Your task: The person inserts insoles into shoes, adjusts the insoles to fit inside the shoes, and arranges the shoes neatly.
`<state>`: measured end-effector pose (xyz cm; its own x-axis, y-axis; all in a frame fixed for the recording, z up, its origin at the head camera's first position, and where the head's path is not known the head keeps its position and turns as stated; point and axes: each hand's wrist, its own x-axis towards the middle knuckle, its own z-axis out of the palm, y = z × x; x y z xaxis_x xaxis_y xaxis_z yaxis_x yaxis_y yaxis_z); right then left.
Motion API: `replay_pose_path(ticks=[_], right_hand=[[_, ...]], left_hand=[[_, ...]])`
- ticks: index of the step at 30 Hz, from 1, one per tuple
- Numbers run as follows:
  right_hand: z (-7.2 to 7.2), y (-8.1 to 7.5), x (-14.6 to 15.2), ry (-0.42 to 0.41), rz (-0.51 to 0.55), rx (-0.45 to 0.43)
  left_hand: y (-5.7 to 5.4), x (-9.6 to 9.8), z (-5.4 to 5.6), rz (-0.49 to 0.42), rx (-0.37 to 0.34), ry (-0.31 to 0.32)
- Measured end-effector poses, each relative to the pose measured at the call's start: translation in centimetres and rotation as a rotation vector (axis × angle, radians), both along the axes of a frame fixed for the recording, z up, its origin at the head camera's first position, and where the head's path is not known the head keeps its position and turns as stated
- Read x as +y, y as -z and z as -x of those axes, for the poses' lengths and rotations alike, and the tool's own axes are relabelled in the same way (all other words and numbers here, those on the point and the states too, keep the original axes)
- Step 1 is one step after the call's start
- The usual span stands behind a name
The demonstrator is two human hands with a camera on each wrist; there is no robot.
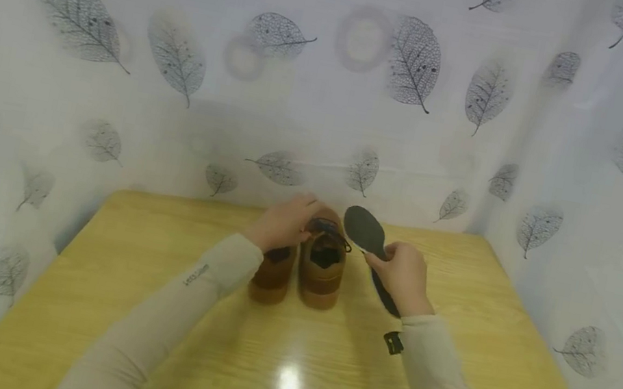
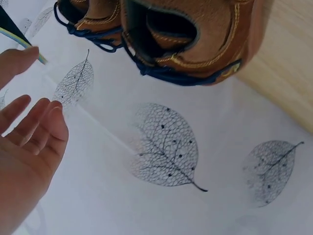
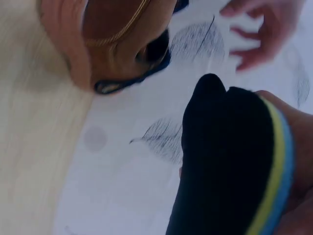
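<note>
Two brown shoes with dark blue laces stand side by side, heels toward me: the left shoe and the right shoe. My left hand hovers over the front of the shoes. Its fingers are relaxed and hold nothing in the left wrist view, apart from the nearer shoe. To the right of the shoes, my right hand pinches a dark insole around its middle. A yellow and blue stripe runs along the insole's edge in the right wrist view. The fingers behind it are partly hidden.
The shoes stand on a yellow wooden table near its back edge. A white cloth with a leaf print hangs behind and at both sides. A small black item shows at the right cuff.
</note>
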<state>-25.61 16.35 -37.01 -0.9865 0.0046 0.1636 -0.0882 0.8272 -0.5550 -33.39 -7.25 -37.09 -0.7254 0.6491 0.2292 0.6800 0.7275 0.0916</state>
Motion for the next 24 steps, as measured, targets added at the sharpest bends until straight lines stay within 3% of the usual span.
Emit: replay_pose_path(ticks=[6, 11, 15, 24], right_hand=[[-0.6, -0.5, -4.1, -0.163, -0.043, 0.058], [-1.0, -0.6, -6.2, -0.231, -0.136, 0.065], [-1.2, -0.4, -7.1, -0.267, -0.135, 0.092], [-2.6, -0.1, -7.6, -0.337, -0.084, 0.022]], left_hand=[[-1.4, -0.3, -1.0, 0.089, -0.037, 0.071], [-1.9, -0.5, -2.1, 0.199, -0.135, 0.145], [-1.8, -0.9, -2.7, 0.256, -0.172, 0.162], [-1.8, -2.2, -3.7, 0.247, -0.176, 0.186]])
